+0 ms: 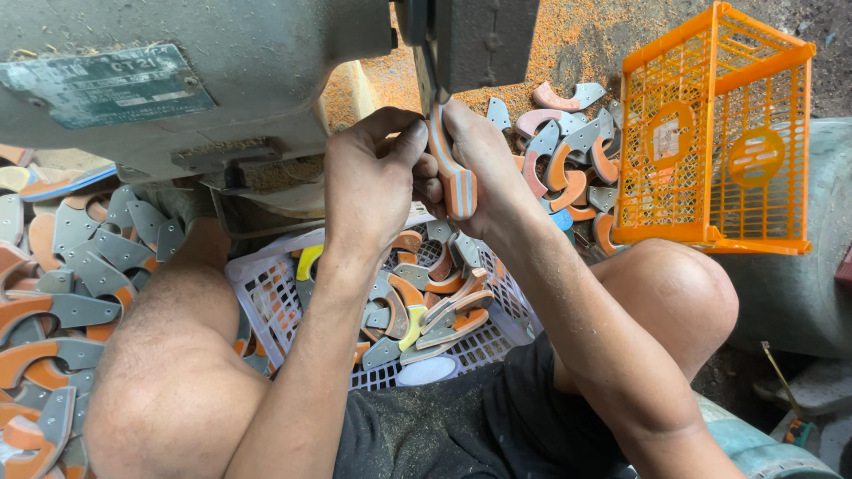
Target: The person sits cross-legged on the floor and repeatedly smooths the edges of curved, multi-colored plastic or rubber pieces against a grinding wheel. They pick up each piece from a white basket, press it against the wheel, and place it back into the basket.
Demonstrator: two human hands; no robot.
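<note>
bare knees and dark shorts [461,426] fill the bottom of the view — the person sits with legs apart around a white plastic lattice basket [266,297] that rests between the thighs. inside it lies a jumble of curved, horseshoe-shaped rubber heel pieces [426,306] in grey and orange, one or two with a yellow layer.

above the basket both forearms rise to a grey metal machine body [222,62] with a greenish plate on its side. left hand [368,182] and right hand [479,155] meet just under a dark machine head [470,40]; together they pinch a long curved layered piece, orange and grey in stripes [453,173], held on edge with its upper end against the machine's lower part. the left thumb and fingers are closed on the piece's left side, the right hand's fingers wrapped around from behind, both grips tight.

to the person's left a heap of similar grey and orange curved pieces [67,293] covers the floor. beyond the hands a smaller scatter of such pieces [568,146] lies on ground dusted with orange grit, just beside an orange plastic lattice crate [714,133] standing tipped on its side — its open mouth faces up and away.
</note>
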